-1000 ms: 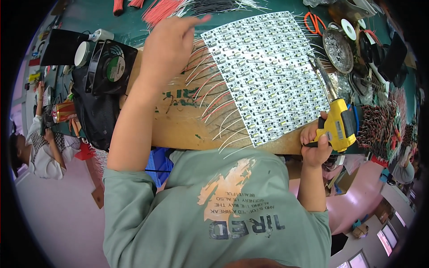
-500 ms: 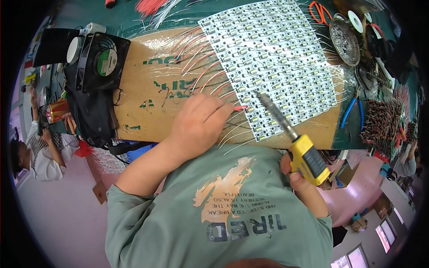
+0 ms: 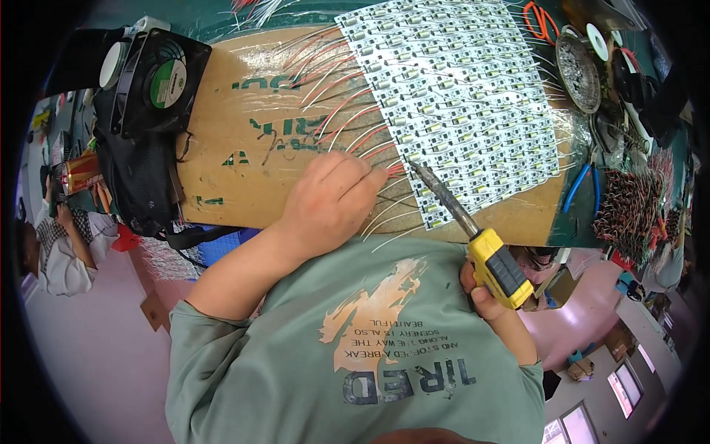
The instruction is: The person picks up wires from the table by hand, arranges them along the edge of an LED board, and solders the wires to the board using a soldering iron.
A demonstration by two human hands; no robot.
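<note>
A large white circuit-board panel (image 3: 462,111) packed with small components lies on a cardboard sheet (image 3: 244,185). Red and white wires (image 3: 342,118) fan out from its left edge. My left hand (image 3: 336,194) is closed at that edge, its fingertips pinching a red wire (image 3: 396,169) against the lower left of the panel. In my right hand (image 3: 479,292) is a yellow soldering iron (image 3: 500,268), gripped by its handle. The iron's dark tip slants up and left to the panel edge, close beside the pinched wire; whether it touches is too small to tell.
At the left stands a black fan (image 3: 161,83) beside a black bag (image 3: 137,174). A dish of solder scraps (image 3: 578,70), blue-handled pliers (image 3: 584,185) and a heap of wired parts (image 3: 636,211) sit at the right. Orange-handled scissors (image 3: 541,22) lie farther back. Another person (image 3: 70,248) works at far left.
The soldering iron has moved left and slightly up, bringing its tip from over the panel to the edge by the red wire. My left hand stays almost still; the view has shifted slightly.
</note>
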